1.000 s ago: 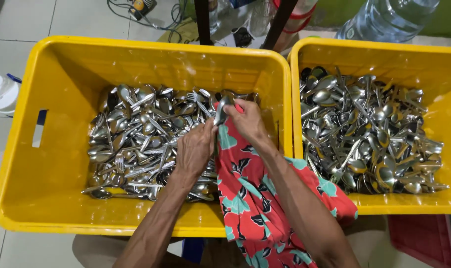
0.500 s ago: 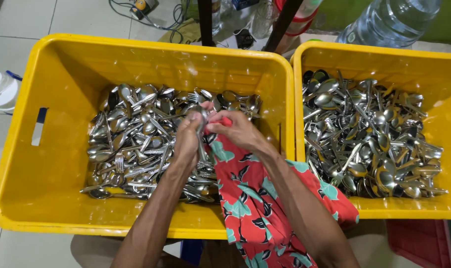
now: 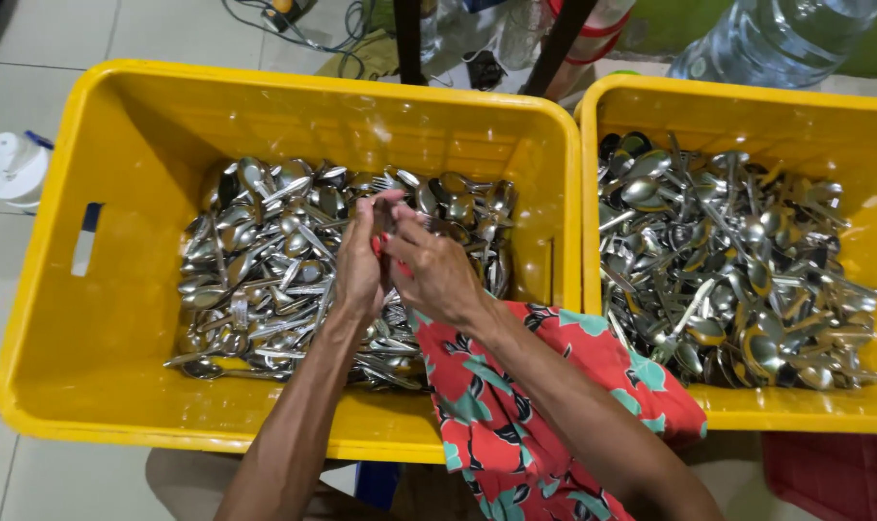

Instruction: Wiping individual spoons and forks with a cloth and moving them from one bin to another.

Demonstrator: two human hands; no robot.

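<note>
My left hand (image 3: 359, 268) and right hand (image 3: 431, 275) are pressed together over the left yellow bin (image 3: 265, 111), above its pile of metal spoons and forks (image 3: 255, 260). A fold of the red floral cloth (image 3: 501, 410) is squeezed between them, with a bit of red showing at the fingers. The cloth hangs from my right hand over the bin's front rim towards me. The piece of cutlery that the left hand grips is almost wholly hidden by fingers and cloth.
A second yellow bin (image 3: 747, 111) stands to the right, holding another heap of spoons (image 3: 737, 260). A white container (image 3: 9, 166) sits on the tiled floor at left. Behind the bins are cables (image 3: 303, 19), dark legs (image 3: 407, 39) and a large clear water jug (image 3: 776, 39).
Both hands have slid left and closed tighter together. The spoon that stood out between them a second ago is now covered by fingers and cloth.
</note>
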